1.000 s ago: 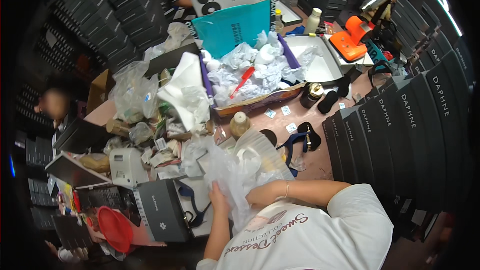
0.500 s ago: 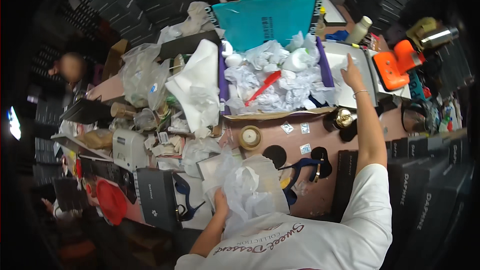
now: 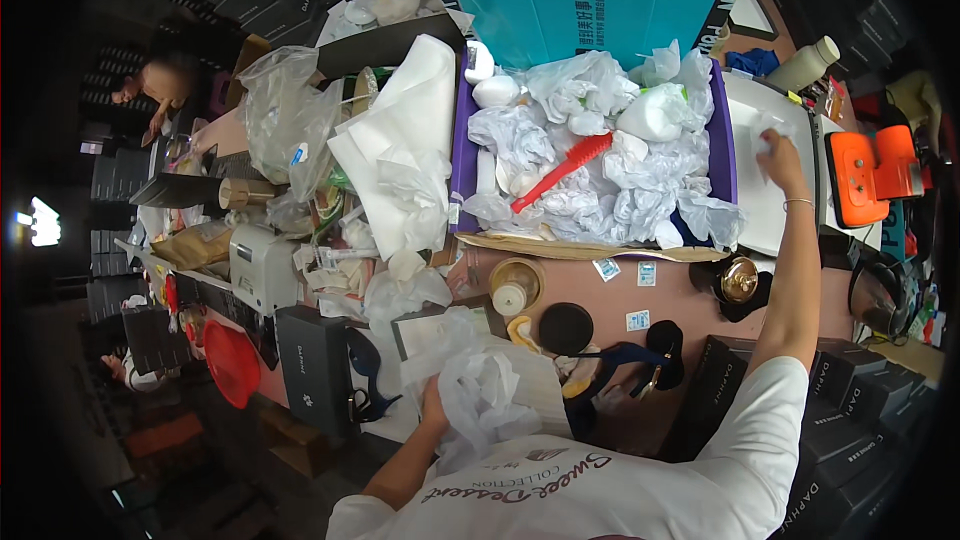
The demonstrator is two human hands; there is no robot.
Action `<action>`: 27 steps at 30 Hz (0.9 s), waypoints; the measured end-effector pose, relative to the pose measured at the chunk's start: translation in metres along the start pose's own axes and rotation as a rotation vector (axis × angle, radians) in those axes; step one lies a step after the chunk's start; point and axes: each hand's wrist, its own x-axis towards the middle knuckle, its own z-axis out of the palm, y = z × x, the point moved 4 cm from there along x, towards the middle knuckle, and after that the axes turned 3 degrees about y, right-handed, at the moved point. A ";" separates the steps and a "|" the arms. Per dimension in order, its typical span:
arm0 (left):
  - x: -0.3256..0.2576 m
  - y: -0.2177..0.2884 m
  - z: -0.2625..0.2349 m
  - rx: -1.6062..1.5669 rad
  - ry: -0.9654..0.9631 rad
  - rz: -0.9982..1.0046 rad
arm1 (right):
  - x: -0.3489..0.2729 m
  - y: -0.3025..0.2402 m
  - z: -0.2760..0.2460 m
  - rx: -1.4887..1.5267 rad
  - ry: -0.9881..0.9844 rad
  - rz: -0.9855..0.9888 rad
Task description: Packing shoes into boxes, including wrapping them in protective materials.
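Note:
My left hand (image 3: 433,407) is closed at the edge of crumpled white tissue paper (image 3: 480,390) bunched before my chest; the paper partly hides its fingers. On the right, my right hand (image 3: 784,164) reaches over a white open tray (image 3: 742,125), fingers pinched on thin clear plastic film (image 3: 768,128). A navy high-heeled sandal (image 3: 620,355) lies on the pink table right of the paper. Left of my left hand, a second navy sandal (image 3: 368,372) sits beside a dark shoe box (image 3: 312,365).
A purple-sided box (image 3: 465,155) holds crumpled plastic and a red-handled brush (image 3: 560,175). Tape rolls (image 3: 515,285), a black disc (image 3: 566,328) and small packets (image 3: 638,320) lie in front. An orange device (image 3: 858,180) stands right; a red basket (image 3: 230,362) is left. Dark boxes (image 3: 705,390) flank my right arm.
My right hand's extended index finger has curled into a pinch over the tray. My left hand stays at the tissue paper, which has shifted slightly. The whole view has moved.

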 end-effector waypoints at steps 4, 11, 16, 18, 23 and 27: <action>0.004 -0.023 0.003 -0.186 -0.006 -0.070 | -0.027 -0.120 -0.121 0.554 0.383 -0.112; 0.028 -0.082 0.011 -0.344 0.073 0.068 | -0.070 -0.304 -0.041 -0.111 -0.124 -0.592; 0.029 -0.076 0.026 -0.411 0.135 0.086 | -0.111 -0.384 -0.060 -0.235 0.053 -0.642; 0.014 -0.030 0.011 -0.185 0.098 0.059 | -0.109 -0.418 -0.051 -0.048 -0.052 -0.579; -0.001 0.009 -0.001 -0.005 0.074 0.095 | -0.100 -0.406 0.086 0.305 -0.130 -0.583; -0.024 0.010 -0.014 -0.299 0.074 0.226 | -0.112 -0.404 -0.005 0.766 0.039 -0.263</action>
